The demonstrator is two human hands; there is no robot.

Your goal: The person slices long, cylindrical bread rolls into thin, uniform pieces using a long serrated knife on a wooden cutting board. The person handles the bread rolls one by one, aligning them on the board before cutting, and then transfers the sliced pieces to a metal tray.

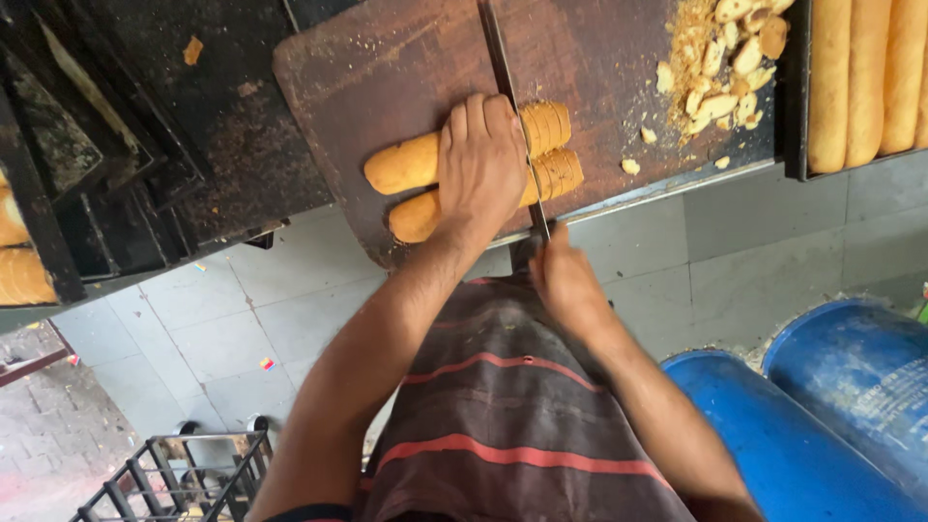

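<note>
The left hand (480, 159) lies flat, pressing two bread loaves (406, 164) near the cutting board's (387, 68) front edge; the right hand (565, 280) grips the long knife (503, 68) cutting them.

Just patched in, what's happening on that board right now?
A person is slicing two long bread loaves laid side by side on a dark wooden cutting board. The left hand presses down across both loaves, while the right hand grips a long knife whose blade runs just right of the left hand. The loaf ends right of the blade are already cut into thin slices. Crumbs and offcuts lie piled at the board's far right.
</note>
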